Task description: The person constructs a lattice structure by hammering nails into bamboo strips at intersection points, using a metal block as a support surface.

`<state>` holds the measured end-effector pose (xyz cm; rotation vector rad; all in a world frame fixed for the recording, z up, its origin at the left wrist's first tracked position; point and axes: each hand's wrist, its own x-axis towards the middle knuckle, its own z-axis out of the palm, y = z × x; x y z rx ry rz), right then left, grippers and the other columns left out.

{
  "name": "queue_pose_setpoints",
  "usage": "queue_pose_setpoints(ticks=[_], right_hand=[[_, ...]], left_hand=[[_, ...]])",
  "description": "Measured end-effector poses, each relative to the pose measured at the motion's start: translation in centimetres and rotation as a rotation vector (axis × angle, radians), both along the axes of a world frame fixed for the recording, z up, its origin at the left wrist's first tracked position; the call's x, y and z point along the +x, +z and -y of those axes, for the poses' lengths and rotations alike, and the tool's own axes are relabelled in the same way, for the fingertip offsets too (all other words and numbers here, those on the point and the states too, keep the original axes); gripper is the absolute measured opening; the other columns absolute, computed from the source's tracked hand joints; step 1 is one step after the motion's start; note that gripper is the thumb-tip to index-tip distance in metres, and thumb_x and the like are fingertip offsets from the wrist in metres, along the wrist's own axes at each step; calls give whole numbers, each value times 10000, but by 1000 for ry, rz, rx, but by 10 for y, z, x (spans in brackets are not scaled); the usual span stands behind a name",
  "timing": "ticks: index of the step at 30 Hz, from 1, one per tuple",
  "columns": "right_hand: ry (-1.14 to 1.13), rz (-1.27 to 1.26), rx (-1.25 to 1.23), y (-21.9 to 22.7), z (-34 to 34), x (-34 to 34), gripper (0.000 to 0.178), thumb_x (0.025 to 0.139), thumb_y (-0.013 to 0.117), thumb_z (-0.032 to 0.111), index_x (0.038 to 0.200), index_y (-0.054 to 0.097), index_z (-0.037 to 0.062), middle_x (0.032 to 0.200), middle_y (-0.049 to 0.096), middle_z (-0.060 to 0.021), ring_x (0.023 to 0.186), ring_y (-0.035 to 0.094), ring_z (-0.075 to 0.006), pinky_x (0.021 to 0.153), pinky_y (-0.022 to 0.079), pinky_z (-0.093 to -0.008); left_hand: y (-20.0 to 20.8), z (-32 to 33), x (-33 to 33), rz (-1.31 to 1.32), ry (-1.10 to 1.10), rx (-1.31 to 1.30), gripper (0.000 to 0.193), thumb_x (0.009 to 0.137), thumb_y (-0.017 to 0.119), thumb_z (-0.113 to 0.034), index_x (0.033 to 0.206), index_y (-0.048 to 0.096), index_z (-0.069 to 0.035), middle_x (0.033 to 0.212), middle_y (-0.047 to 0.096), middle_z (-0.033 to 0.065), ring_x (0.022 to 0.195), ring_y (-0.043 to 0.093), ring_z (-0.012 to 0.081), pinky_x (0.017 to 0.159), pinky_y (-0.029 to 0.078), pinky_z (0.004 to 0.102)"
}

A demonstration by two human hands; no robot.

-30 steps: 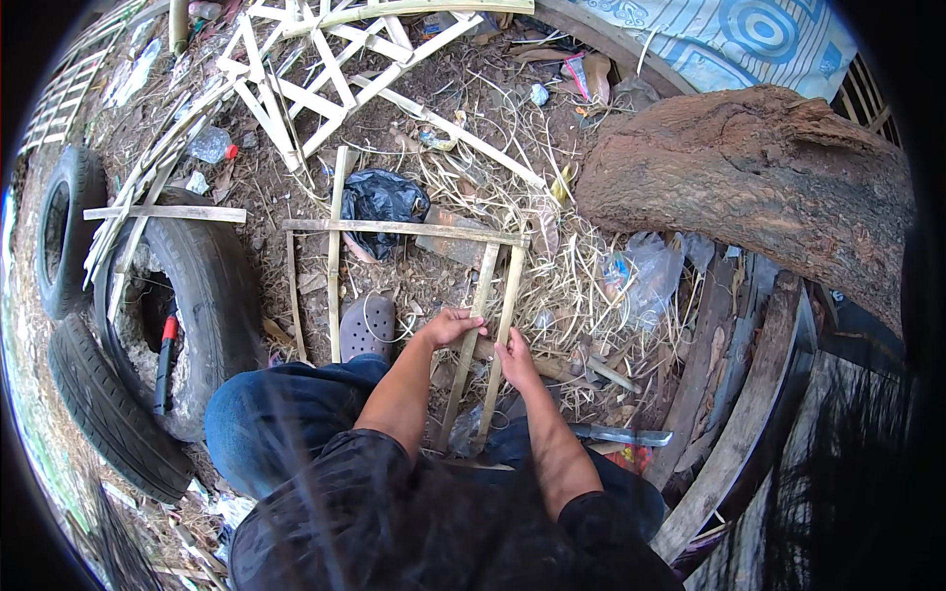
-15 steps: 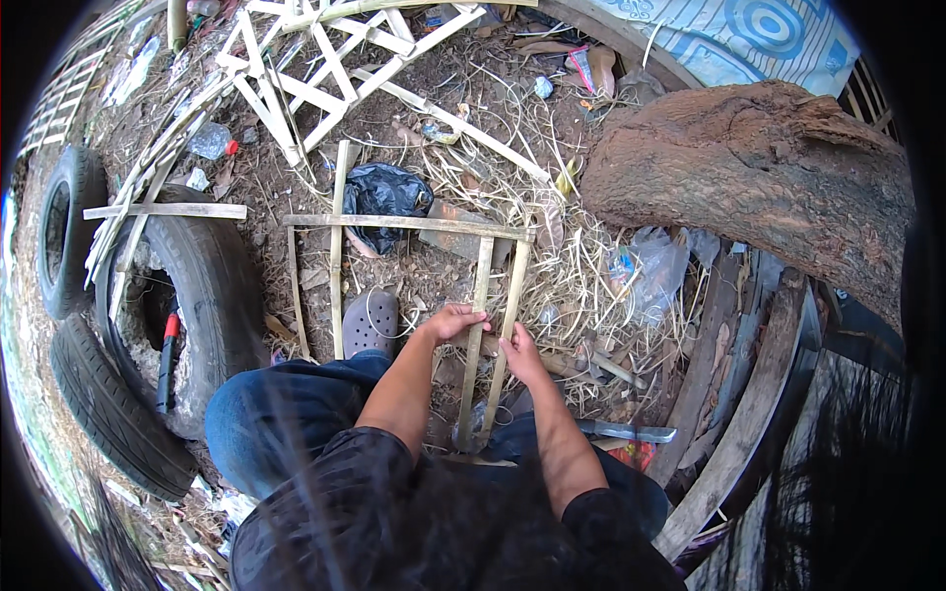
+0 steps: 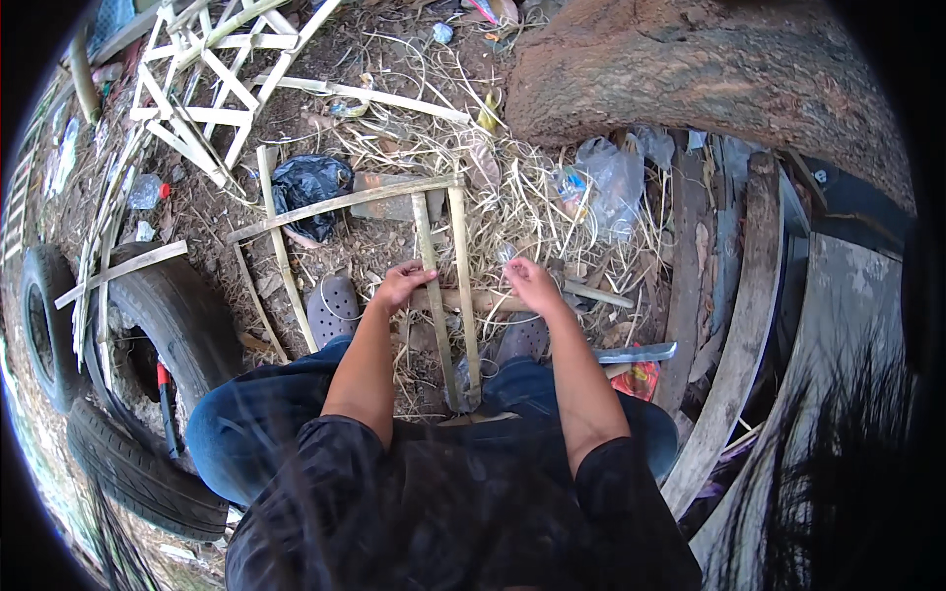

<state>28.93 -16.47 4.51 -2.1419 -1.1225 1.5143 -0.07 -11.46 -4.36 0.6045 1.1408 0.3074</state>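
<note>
A frame of pale bamboo slats lies between my legs, its crosspiece (image 3: 345,208) running along the far side. My left hand (image 3: 399,288) is closed on the inner slat (image 3: 427,241), its fingertips at the slat's edge. Beside that slat runs the outer slat (image 3: 465,295), parallel and a small gap away. My right hand (image 3: 535,288) is off the frame, to the right of the outer slat. Its thumb and fingers are pinched together near the straw-like shavings, and whatever they hold is too small to make out.
Old tyres (image 3: 182,295) stand at left, with a red-and-black tool (image 3: 166,409) inside one. A bamboo lattice (image 3: 222,84) lies far left. A thick log (image 3: 700,74) and wooden planks (image 3: 734,345) are at right. A blade (image 3: 636,353) lies by my right knee, and a black plastic bag (image 3: 310,185) beyond the crosspiece.
My right hand has left the outer slat and moved right, fingers pinched. My left hand stays on the inner slat. The whole view has shifted, the scene sliding left and turning slightly.
</note>
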Motion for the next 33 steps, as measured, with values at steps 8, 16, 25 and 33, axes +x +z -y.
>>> queue_pose_setpoints(ticks=[8, 16, 25, 33], right_hand=[[334, 566, 45, 144, -59, 163, 375, 850, 677, 295, 1130, 589, 62, 875, 671, -172, 799, 654, -324, 750, 510, -403], [259, 485, -118, 133, 32, 188, 366, 846, 669, 251, 1143, 589, 52, 952, 684, -190, 901, 662, -342, 816, 502, -433], [303, 339, -296, 11, 136, 189, 353, 830, 679, 265, 1103, 614, 52, 989, 676, -189, 984, 646, -351, 861, 500, -438], [323, 369, -119, 13, 130, 198, 273, 810, 684, 156, 1043, 613, 35, 993, 666, -153, 923, 648, -337, 791, 518, -415]], left_hand=[[16, -50, -55, -388, -119, 311, 571, 739, 834, -328, 1119, 624, 42, 969, 698, 135, 834, 654, 179, 732, 511, 294], [189, -116, -41, -805, -526, 649, 492, 803, 741, -346, 1126, 630, 8, 837, 676, 141, 770, 649, 204, 701, 496, 329], [367, -69, -109, -1124, -703, 795, 512, 798, 713, -167, 1282, 547, -130, 1165, 609, 94, 996, 561, 235, 856, 459, 396], [390, -27, -209, -1371, -629, 609, 498, 807, 712, -116, 1269, 527, -97, 1236, 592, 149, 1014, 608, 311, 864, 489, 415]])
